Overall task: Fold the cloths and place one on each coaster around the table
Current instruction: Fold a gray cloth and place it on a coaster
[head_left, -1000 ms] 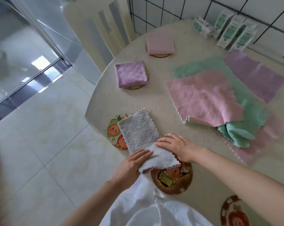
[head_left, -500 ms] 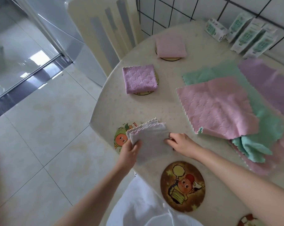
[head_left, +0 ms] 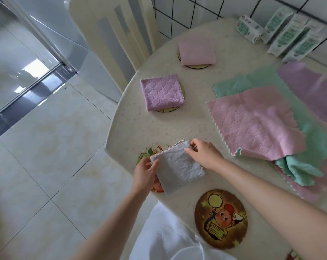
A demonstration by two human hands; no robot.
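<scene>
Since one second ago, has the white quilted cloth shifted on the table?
Yes. The white quilted cloth, then overlapping the round brown cartoon coaster, now lies clear of it to its left, folded over the round green cartoon coaster.

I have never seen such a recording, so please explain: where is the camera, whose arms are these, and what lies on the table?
There is no machine: a person wears a camera on the head, so it looks down at their own arms. The left hand and right hand both grip a folded pale grey cloth over a cartoon coaster at the edge of the table. A purple cloth and a pink cloth lie folded on coasters. A brown coaster near the person is bare. At the right lie unfolded cloths, with cartons behind.
</scene>
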